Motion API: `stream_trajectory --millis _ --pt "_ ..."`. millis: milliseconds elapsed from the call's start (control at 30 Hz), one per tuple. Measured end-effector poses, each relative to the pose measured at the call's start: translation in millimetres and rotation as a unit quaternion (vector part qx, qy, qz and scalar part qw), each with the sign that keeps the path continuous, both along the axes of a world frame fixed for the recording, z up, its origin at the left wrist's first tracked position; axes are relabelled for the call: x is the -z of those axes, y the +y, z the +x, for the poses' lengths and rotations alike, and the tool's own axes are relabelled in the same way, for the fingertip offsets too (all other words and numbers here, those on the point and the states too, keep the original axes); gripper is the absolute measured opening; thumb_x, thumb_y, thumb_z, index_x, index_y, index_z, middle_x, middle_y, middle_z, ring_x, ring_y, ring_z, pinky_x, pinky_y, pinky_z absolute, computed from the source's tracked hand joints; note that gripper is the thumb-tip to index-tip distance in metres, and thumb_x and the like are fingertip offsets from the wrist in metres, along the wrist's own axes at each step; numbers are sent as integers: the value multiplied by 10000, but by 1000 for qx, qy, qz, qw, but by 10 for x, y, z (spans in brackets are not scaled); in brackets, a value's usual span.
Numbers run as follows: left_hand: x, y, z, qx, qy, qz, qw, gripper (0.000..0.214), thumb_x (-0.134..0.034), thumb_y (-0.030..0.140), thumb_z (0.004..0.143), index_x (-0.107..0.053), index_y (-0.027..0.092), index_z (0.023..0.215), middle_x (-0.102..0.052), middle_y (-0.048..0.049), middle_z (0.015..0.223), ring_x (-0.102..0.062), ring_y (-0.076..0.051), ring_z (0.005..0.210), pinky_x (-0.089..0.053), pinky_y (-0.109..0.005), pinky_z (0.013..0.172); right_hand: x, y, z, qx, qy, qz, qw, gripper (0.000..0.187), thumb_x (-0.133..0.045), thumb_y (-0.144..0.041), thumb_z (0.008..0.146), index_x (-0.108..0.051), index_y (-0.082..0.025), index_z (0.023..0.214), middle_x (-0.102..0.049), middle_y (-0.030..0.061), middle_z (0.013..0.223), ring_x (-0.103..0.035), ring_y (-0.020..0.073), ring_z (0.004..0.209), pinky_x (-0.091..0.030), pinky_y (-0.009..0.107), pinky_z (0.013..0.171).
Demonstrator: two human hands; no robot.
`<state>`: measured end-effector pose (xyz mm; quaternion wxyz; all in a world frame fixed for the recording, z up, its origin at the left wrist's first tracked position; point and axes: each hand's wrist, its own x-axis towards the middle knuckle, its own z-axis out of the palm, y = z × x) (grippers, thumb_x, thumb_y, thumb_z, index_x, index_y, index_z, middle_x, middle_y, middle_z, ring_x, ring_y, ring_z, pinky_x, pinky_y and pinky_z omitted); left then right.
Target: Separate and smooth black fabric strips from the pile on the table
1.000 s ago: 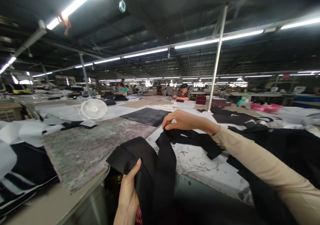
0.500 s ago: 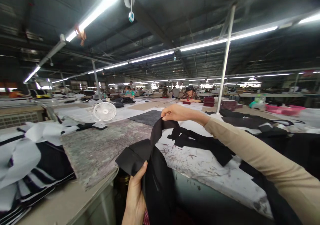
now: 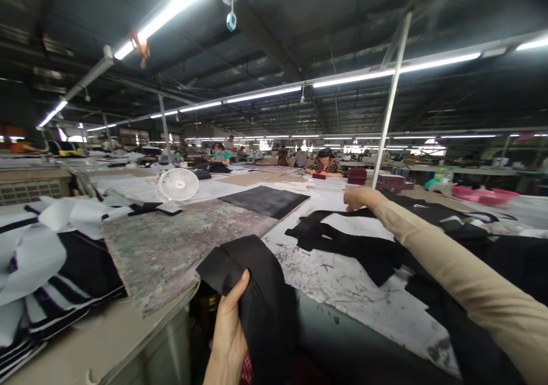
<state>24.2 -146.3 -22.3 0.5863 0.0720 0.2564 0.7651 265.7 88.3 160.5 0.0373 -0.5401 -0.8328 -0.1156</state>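
My left hand point(image 3: 228, 333) grips a folded piece of black fabric point(image 3: 257, 288) at the near edge of the table, thumb on top of the cloth. My right hand point(image 3: 359, 198) is stretched far out over the table in a beige sleeve. It rests at the far end of a flat black fabric piece point(image 3: 342, 239) lying on the stained white table cover point(image 3: 342, 282). Its fingers curl down and are mostly hidden, and I cannot see whether they hold anything.
A grey felt pad point(image 3: 166, 242) lies left of centre, with a small white fan point(image 3: 178, 184) behind it. Black-and-white cloth pieces point(image 3: 47, 259) pile at the left. More black fabric point(image 3: 505, 248) heaps at the right. A white pole point(image 3: 391, 100) rises behind. Other people work at distant tables.
My right hand has let go of the raised black strip and moved right and farther out. The strip has dropped, and the fabric in my left hand is now a folded bundle.
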Motion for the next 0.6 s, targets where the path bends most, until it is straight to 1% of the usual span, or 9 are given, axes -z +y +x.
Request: stream_trajectory --millis 33,100,133,167,233,300,400,500,600 --pt "-2 -1 5 -2 -3 2 1000 449 -695 98 731 -601 132 1169 -738 -108 976 -712 -258 865 -592 -379 812 95 -70 -35 -7 -1 -4 1000 166 -688 -128 660 -733 -134 820 -695 144 910 -648 267 885 -460 357 797" --pt "-11 -5 20 -5 -5 7 1000 457 -688 97 738 -597 134 1184 -743 -105 955 -713 -260 864 -587 -383 829 255 -291 -188 -85 21 -49 995 206 -628 -208 759 -717 -185 944 -698 90 954 -641 215 911 -456 306 803" --pt "-18 -11 29 -9 -6 8 1000 460 -681 94 744 -594 135 1194 -746 -102 939 -713 -259 863 -583 -385 838 321 -437 -296 -168 54 -87 981 220 -572 -248 814 -702 -196 984 -700 61 937 -641 183 883 -456 272 780" --pt "-30 -19 39 -12 -8 8 1000 459 -671 90 753 -591 136 1202 -749 -99 922 -713 -259 863 -580 -387 847 378 -600 -415 -254 95 -133 953 242 -520 -299 855 -689 -191 990 -701 42 900 -640 167 838 -457 256 743" --pt "-65 -43 59 -16 -19 7 1000 441 -639 86 780 -585 130 1216 -753 -98 901 -712 -257 873 -571 -388 868 474 -938 -657 -346 159 -165 910 299 -479 -392 879 -677 -172 921 -689 27 819 -620 153 736 -439 247 658" --pt "-110 -75 76 -12 -38 7 999 415 -600 84 812 -582 122 1224 -753 -104 903 -709 -255 891 -561 -387 891 558 -1233 -863 -363 199 -185 891 317 -536 -449 841 -647 -159 909 -678 30 804 -608 153 715 -426 249 637" --pt "-166 -117 80 -15 -57 20 998 411 -578 75 828 -580 122 1236 -752 -109 928 -702 -252 919 -544 -380 924 668 -1494 -1058 -347 220 -200 890 337 -686 -411 719 -590 -162 925 -655 20 801 -593 155 724 -408 249 636" --pt "-177 -140 61 -60 -38 33 997 454 -616 58 798 -581 143 1242 -752 -96 940 -703 -248 918 -538 -383 933 723 -1558 -1133 -347 220 -193 891 238 -682 -344 721 -541 -171 805 -577 -23 692 -525 123 638 -346 232 572" --pt "-167 -152 48 -109 -18 52 993 495 -646 41 765 -589 181 1236 -751 -71 959 -706 -238 904 -535 -384 937 709 -1540 -1136 -371 220 -185 883 239 -616 -337 782 -470 -172 691 -466 -46 606 -433 96 577 -294 224 534"
